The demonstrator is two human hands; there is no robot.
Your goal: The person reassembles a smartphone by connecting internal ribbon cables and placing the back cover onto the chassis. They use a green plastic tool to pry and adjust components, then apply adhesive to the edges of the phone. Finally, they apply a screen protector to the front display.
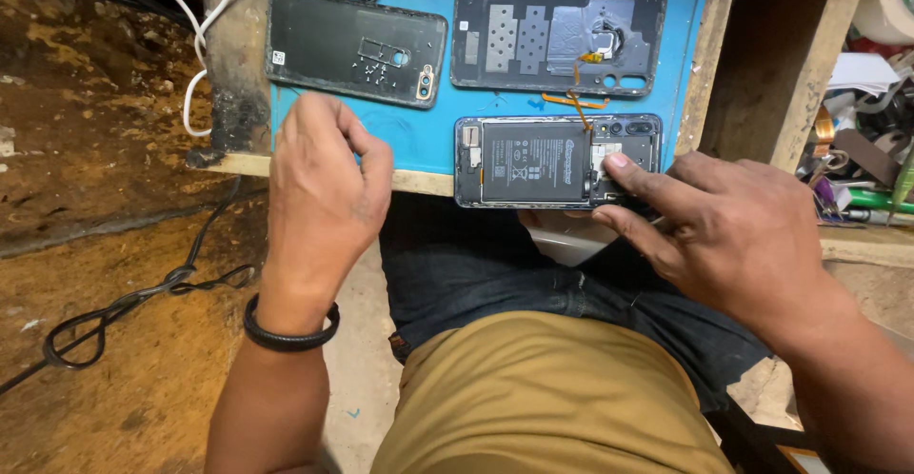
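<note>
An opened phone (533, 162) with its dark battery showing lies at the near edge of a blue work mat (433, 136). My right hand (724, 231) rests at the phone's right end, index finger pressing on the board beside the battery, other fingers curled under the edge. My left hand (319, 188) hovers over the mat's near left edge with fingers curled; I cannot tell whether something small is pinched in it. A black wristband sits on that wrist. Farther back lie a dark back cover (352, 46) with small screws on it and a second grey back cover (557, 41) with an orange flex strip.
A white cable (195, 55) hangs over the bench's left edge. A black cable (124, 307) loops on the brown floor at left. Small parts sit at the mat's far edge. A cluttered shelf of tools and tape (866, 122) stands at right behind a wooden post.
</note>
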